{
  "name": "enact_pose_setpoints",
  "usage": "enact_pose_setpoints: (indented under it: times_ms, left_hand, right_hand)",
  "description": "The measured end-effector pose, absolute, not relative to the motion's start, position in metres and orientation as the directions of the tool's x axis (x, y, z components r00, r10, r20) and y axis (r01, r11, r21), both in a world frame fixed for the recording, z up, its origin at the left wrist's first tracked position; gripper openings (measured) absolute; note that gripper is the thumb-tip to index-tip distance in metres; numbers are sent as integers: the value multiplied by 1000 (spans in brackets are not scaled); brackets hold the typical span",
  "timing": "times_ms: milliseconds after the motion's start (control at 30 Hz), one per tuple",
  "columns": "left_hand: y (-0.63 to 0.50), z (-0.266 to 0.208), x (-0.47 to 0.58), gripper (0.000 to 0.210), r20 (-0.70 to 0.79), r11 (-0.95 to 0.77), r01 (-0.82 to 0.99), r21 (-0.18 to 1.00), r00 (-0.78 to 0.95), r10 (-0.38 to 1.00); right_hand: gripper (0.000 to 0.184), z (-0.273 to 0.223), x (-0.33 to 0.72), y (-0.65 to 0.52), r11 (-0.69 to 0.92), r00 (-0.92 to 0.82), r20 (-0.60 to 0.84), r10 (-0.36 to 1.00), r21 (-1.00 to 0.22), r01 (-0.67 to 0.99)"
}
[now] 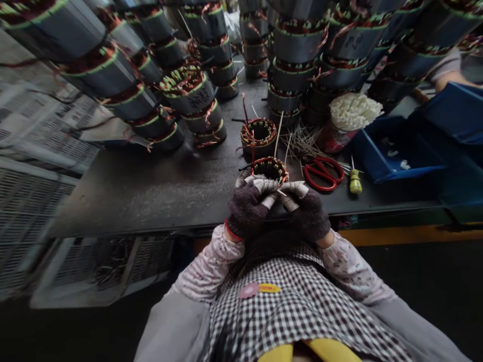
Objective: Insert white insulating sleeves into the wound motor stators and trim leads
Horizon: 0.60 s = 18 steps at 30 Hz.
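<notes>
Wound ring [283, 172]: near rim hidden behind left hand [248, 203].

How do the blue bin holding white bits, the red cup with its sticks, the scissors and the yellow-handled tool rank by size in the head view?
Largest to smallest:
Blue bin
Red cup with sticks
Scissors, visible part
Yellow-handled tool

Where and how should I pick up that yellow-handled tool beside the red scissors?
Grip the tool around its thick yellow handle, coming from above and the near side, probably with the right hand. The handle lies toward the near edge of the table, while the thin shaft points away from you. Red scissors lie just left of it.
</notes>
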<state>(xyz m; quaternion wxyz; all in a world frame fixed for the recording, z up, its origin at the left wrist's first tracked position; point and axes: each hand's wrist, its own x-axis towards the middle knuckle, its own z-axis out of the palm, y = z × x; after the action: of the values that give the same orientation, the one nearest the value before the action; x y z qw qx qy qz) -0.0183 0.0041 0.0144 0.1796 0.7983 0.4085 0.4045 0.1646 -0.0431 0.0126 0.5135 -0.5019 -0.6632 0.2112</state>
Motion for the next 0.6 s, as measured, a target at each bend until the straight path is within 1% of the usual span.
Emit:
enact_pose_setpoints:
  times_ms: [100,233,300,367,500,600]
  left_hand:
    - [4,16,-20,18,467,-595,505,626,369,804]
    - [4,20,-23,17,454,-594,482,645,383,804]
    - [4,22,-24,18,435,-583,483,654,390,812]
    - [4,23,-24,20,419,-580,481,657,407,812]
    - [3,24,-21,17,432,-577,468,669,387,815]
    - [3,23,-19,18,442,-582,495,645,379,813]
  right_hand:
    - [11,13,165,-41,406,-9,463,886,-769,494]
    - [16,20,164,-41,467,-23,571,820,-646,604]
    - [19,22,165,-38,507,-61,608,792,-599,619]
    - [20,23,168,-35,538,-103,615,782,-581,611]
    - [15,35,171,-38,559,-105,618,779,-610,562]
    - [10,49,170,-44,564,-87,588,804,-708,425]
